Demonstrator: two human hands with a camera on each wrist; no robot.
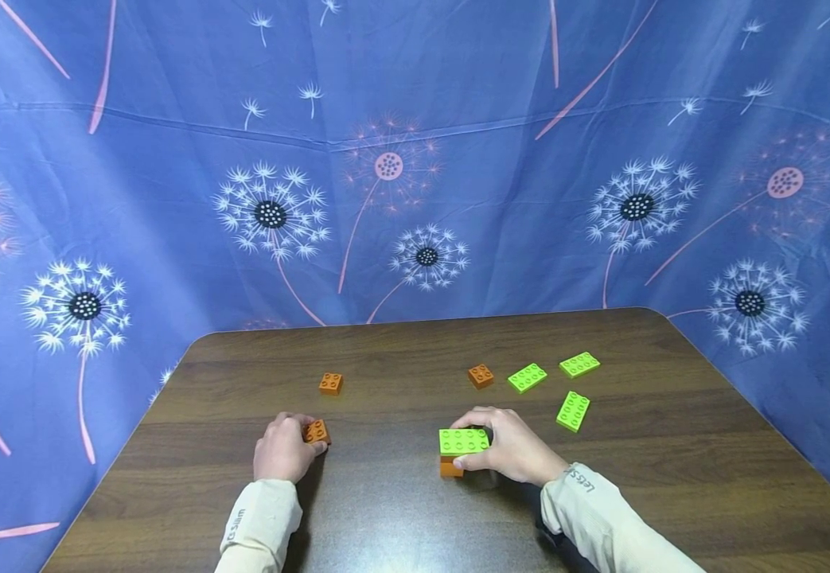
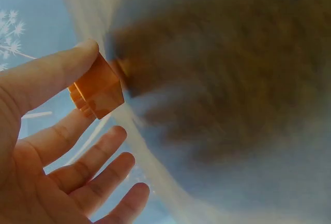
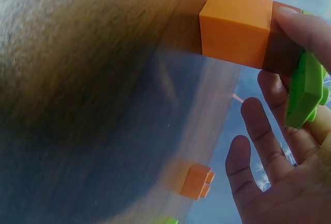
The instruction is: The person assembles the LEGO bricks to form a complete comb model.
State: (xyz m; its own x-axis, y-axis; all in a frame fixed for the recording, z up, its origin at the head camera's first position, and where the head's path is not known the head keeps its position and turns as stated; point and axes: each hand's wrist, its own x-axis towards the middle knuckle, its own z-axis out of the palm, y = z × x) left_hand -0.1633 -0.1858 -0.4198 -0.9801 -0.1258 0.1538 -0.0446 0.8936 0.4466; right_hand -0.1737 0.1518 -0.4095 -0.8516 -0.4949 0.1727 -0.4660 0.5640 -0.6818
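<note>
My left hand [image 1: 282,452] pinches a small orange toy brick [image 1: 317,431] between thumb and fingers over the left half of the table. In the left wrist view this brick [image 2: 103,89] lies between thumb and index finger, while the other fingers spread apart. On the right, my right hand [image 1: 518,447] grips a stack: a flat lime-green brick [image 1: 463,439] on top of orange bricks [image 1: 450,469]. From the right wrist view, the stack shows two orange blocks [image 3: 235,27] joined under the green brick [image 3: 306,92]. Whether either load touches the table is hard to tell.
One loose orange brick [image 1: 331,383] lies beyond the left hand, another orange brick [image 1: 481,376] beyond the right. Three green bricks [image 1: 527,377] are grouped at the back right of the brown wooden table [image 1: 386,517]. Behind the table hangs a blue dandelion-patterned cloth [image 1: 500,199].
</note>
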